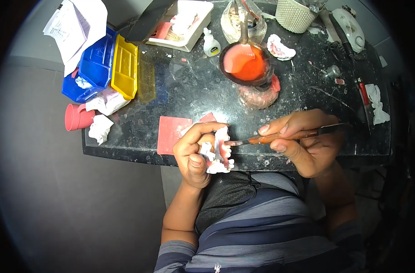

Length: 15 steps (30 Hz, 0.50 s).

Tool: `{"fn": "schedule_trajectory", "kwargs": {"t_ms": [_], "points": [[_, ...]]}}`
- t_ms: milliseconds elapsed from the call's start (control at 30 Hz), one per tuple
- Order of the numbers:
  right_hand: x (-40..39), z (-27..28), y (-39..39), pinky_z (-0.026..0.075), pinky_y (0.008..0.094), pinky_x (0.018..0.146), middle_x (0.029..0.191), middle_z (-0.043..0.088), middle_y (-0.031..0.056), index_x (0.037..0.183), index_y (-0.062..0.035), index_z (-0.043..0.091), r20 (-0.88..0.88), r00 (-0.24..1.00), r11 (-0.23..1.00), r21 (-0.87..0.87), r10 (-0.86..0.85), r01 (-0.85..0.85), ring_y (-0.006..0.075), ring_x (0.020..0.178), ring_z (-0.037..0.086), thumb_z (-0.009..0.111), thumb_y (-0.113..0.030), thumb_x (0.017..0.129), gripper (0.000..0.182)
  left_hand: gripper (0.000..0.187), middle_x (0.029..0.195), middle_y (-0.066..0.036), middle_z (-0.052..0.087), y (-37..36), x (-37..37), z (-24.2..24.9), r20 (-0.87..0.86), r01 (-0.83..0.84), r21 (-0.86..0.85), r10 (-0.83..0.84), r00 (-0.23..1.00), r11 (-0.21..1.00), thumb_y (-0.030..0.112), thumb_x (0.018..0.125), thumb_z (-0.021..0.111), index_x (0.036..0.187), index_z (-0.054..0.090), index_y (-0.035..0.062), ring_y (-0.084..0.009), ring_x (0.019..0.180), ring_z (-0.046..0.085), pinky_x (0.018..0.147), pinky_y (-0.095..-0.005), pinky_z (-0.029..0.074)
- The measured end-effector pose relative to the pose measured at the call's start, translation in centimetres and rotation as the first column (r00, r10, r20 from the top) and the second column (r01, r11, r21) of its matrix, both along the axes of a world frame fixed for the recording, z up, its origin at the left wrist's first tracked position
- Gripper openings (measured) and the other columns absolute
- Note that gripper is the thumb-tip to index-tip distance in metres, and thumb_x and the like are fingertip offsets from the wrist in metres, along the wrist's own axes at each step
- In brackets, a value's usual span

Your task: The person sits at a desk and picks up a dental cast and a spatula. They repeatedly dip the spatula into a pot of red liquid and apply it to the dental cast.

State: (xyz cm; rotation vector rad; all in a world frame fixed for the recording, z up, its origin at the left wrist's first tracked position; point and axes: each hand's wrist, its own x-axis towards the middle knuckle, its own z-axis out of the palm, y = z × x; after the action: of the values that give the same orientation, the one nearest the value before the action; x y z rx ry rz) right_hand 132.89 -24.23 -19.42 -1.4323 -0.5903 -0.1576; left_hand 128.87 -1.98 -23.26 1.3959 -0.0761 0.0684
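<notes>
My left hand [191,154] is closed around a white dental cast [221,164] with pink wax along its ridge and teeth, held up near the table's front edge. Between the fingers and thumb of my right hand [314,141] is a wax knife [266,138] with an orange-brown wooden handle. The knife points left, its metal tip right at the cast's pink wax. Flat on the table beside my left hand lies a pink wax sheet [168,136], partly hidden by that hand.
Beyond my hands, a long-handled pan [244,35] holds red melted wax. A white tray [199,28], a small bottle [211,45] and a woven basket [293,17] stand farther back. Blue [94,68] and yellow [125,68] bins and a pink mug [76,117] are left.
</notes>
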Motion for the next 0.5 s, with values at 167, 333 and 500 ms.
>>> {"fn": "schedule_trajectory", "kwargs": {"t_ms": [167,333,500], "points": [[-0.2,-0.3,0.1,0.062,0.0339,0.078,0.083,0.074,0.0173,0.094,0.003,0.064,-0.018,1.0,0.998,0.051,0.024,-0.023,0.0257,0.086,0.076,0.075,0.007,0.084,0.015,0.106,0.064,-0.008,0.065,0.1,0.0,-0.2,0.008,-0.012,0.034,0.012,1.0,0.999,0.085,0.082,0.049,0.111,0.06,-0.0168,-0.0112,0.06,0.062,0.061,-0.0236,0.048],[-0.1,0.4,-0.3,0.061,0.0321,0.075,0.089,0.073,0.02,0.096,0.0025,0.064,-0.042,0.999,0.998,0.065,0.018,-0.015,0.025,0.085,0.075,0.073,0.008,0.084,0.016,0.107,0.064,-0.007,0.065,0.2,-0.1,-0.4,-0.002,-0.012,0.048,0.012,1.0,0.999,0.086,0.082,0.047,0.111,0.061,-0.0165,-0.0102,0.062,0.06,0.063,-0.0233,0.046],[1.8,0.3,-2.7,0.055,0.0223,0.059,0.096,0.072,0.0224,0.104,-0.0004,0.06,0.033,0.982,0.973,0.144,-0.188,0.182,0.0195,0.077,0.073,0.068,0.006,0.089,0.018,0.106,0.064,-0.006,0.065,0.2,0.0,-0.6,0.03,-0.025,0.04,0.023,0.999,0.999,0.085,0.084,0.046,0.11,0.062,-0.0169,-0.0099,0.061,0.057,0.062,-0.0231,0.044]]}}
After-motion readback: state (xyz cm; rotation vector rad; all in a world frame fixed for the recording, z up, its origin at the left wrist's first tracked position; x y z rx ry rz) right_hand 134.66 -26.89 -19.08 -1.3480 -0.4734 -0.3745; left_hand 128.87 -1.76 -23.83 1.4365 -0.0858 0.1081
